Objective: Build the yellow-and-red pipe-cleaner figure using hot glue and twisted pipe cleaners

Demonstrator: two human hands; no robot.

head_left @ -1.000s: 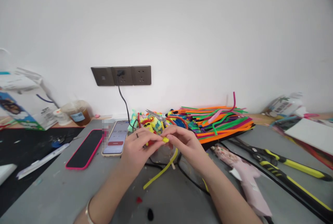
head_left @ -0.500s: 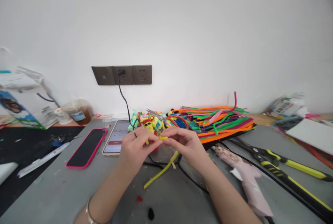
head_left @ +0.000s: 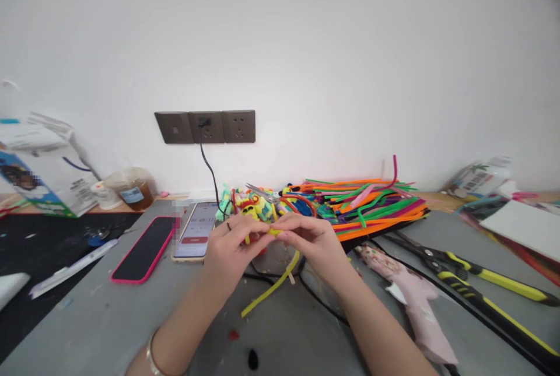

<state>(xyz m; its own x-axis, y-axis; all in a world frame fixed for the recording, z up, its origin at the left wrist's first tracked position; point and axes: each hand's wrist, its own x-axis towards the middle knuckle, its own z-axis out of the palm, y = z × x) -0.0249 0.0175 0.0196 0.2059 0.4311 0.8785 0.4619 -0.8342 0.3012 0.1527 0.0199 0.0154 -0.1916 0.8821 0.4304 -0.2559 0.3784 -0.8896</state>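
Across the grey worktop (head_left: 184, 317), crowding is the widest trouble: the spread of coloured pipe cleaners (head_left: 385, 210) sits just behind the hands, so a piece that slips that way could be lost among them. The yellow-and-black handled cutters (head_left: 510, 286) lie farther right, where a wide elbow swing might knock them. The pink glue gun (head_left: 422, 317) rests beside the right forearm; whether it is hot I cannot tell, but if so, a careless shift could burn. The black cord (head_left: 324, 306) loops below the right hand (head_left: 312, 242) and could snag on the wrist. Both it and the left hand (head_left: 231, 245) pinch the same yellow piece (head_left: 275, 231) between thumb and finger; too loose a pinch could drop it, too hard a one could crush or bend it. The loose yellow strip (head_left: 271, 294) lies below them. The pinched piece is held above the worktop, between the meeting fingertips: bright yellow, tiny, mostly covered, perhaps fuzzy, its full shape hidden.
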